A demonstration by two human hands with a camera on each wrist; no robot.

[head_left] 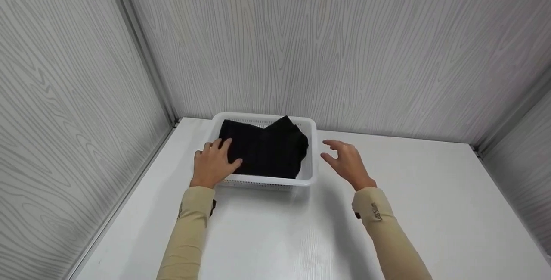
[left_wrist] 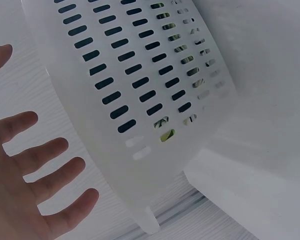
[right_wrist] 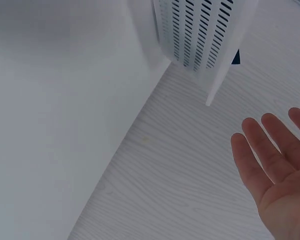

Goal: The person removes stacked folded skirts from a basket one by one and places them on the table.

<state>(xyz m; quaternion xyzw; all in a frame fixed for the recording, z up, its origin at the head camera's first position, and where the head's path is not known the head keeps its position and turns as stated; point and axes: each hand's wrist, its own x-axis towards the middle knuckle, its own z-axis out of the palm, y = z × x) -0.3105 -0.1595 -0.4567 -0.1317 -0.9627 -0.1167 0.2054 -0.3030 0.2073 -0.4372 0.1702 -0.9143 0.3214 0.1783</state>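
Observation:
A white plastic basket with slotted walls stands on the white table near the back wall. Folded black cloth fills most of it, one corner sticking up at the back. My left hand hovers over the basket's left side, fingers spread; in the left wrist view these fingers are apart from the slotted wall. Off the basket's right side is my right hand, fingers loosely bent and holding nothing. Through the slots on the left, something dark and some yellowish pattern show.
Behind the basket rises a grey wood-grain wall, with a similar side wall at the left and another at the right. The white table extends to the right and in front of the basket.

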